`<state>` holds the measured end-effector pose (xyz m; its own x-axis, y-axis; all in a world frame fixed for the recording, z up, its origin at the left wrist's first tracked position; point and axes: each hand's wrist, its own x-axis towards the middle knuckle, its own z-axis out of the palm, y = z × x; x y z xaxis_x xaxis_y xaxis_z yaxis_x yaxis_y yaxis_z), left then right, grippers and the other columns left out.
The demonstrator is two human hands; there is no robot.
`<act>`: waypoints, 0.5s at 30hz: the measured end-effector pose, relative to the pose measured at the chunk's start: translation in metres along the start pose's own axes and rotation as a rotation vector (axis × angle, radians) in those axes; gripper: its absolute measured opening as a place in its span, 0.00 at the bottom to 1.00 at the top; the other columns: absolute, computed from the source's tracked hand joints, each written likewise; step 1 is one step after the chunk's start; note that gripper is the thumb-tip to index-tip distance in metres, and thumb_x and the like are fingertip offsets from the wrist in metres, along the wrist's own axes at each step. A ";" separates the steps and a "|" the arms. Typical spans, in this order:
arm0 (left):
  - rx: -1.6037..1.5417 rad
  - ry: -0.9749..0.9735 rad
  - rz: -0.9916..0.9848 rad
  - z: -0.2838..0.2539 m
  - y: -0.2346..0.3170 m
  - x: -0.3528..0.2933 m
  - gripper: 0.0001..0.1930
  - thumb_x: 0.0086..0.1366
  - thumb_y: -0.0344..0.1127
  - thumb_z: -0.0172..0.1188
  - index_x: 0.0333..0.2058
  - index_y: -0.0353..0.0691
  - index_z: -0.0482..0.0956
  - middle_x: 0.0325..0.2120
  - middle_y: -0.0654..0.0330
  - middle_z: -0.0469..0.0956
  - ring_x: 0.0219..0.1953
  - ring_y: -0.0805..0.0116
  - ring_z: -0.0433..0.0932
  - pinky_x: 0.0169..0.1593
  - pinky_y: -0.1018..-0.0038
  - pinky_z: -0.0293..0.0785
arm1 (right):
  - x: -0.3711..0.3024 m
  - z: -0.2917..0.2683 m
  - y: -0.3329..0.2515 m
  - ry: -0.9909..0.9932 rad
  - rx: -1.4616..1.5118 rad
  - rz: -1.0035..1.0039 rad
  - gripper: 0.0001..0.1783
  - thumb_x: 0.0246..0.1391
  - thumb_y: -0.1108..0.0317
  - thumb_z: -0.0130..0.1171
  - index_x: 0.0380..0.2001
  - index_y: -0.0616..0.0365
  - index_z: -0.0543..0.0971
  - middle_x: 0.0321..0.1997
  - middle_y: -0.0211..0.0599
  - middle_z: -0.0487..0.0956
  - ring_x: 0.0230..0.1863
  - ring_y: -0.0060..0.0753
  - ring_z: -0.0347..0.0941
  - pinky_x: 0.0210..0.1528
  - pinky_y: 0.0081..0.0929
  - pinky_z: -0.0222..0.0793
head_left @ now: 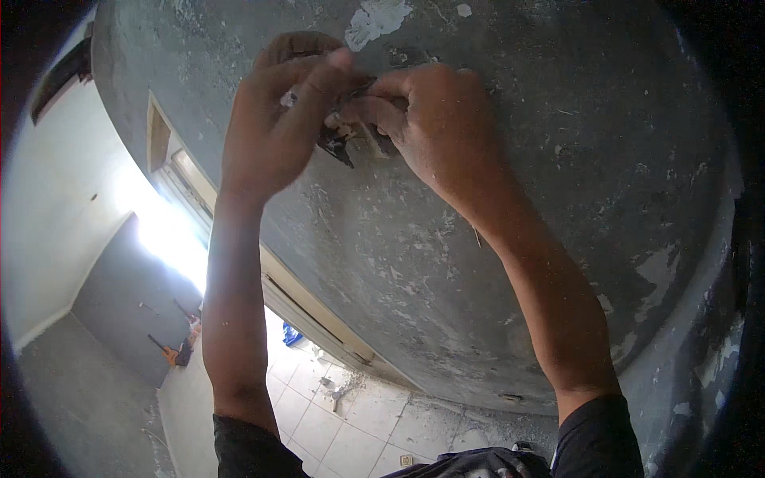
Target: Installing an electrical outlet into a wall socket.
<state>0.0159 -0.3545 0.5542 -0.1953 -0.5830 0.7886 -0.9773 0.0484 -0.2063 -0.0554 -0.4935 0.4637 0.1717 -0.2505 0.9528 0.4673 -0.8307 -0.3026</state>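
Note:
Both my arms reach up to a grey, scraped wall [446,263]. My left hand [275,119] is closed, its thumb raised and its fingers curled in front of the wall. Close beside it, my right hand [446,119] pinches with thumb and index finger. Their fingertips meet over a small dark thing that I cannot make out. Just beneath them, a ragged black piece [339,150] sticks out at a broken, pale-edged spot in the wall. The hands hide most of that spot.
A door frame [307,307] runs along the wall's left side, with bright light beyond. Rubble [339,390] lies on the white tiled floor [382,406]. A blue thing [292,334] lies near the doorway. Orange-and-black objects [179,350] are by the far grey wall.

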 end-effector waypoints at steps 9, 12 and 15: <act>-0.055 -0.077 -0.413 0.004 0.005 0.001 0.18 0.64 0.45 0.62 0.27 0.33 0.82 0.31 0.62 0.76 0.34 0.72 0.76 0.39 0.73 0.69 | -0.001 0.001 -0.002 0.021 0.041 0.080 0.08 0.55 0.66 0.63 0.30 0.60 0.85 0.29 0.48 0.83 0.30 0.42 0.83 0.35 0.37 0.80; -0.065 -0.113 -0.410 -0.002 0.010 0.007 0.17 0.64 0.45 0.62 0.29 0.34 0.82 0.30 0.62 0.77 0.32 0.74 0.75 0.37 0.75 0.69 | -0.002 0.005 0.000 0.047 0.011 0.056 0.09 0.55 0.65 0.64 0.31 0.59 0.85 0.27 0.45 0.83 0.27 0.37 0.82 0.31 0.32 0.77; 0.056 -0.113 -0.396 -0.002 0.008 0.005 0.14 0.64 0.43 0.63 0.30 0.35 0.83 0.27 0.63 0.77 0.32 0.76 0.75 0.37 0.77 0.68 | -0.003 0.002 -0.002 0.051 -0.004 0.060 0.10 0.55 0.63 0.65 0.31 0.60 0.85 0.26 0.41 0.83 0.26 0.31 0.82 0.28 0.27 0.75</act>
<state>0.0065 -0.3554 0.5580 0.2082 -0.6330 0.7457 -0.9685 -0.2401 0.0666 -0.0549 -0.4902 0.4611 0.1545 -0.3248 0.9331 0.4543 -0.8153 -0.3590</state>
